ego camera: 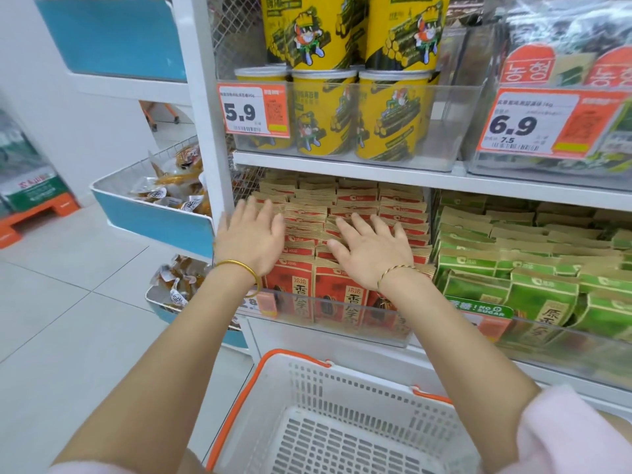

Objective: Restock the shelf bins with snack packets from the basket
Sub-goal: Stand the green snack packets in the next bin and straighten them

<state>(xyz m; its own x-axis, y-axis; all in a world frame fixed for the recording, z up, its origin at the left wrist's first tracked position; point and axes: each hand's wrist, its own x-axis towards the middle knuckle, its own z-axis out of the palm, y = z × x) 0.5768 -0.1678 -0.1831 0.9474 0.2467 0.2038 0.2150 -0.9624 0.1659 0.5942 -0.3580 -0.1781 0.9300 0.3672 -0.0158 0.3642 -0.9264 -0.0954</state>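
Both hands flat, fingers spread, grasping nothing: left hand and right hand press the red packets. Risk: front row beneath my palms tips over the bin lip if I push unevenly.

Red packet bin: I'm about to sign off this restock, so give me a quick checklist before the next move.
1. Basket emptied: ok, no packets in the visible part.
2. Red packets fill their clear bin: ok, rows packed front to back.
3. Left hand free: ok, flat and open on the packets.
4. Right hand free: ok, flat and open.
5. Green packets kept in the neighbouring bin: ok.
6. Red bin's price tag readable: cannot tell, forearm covers it.
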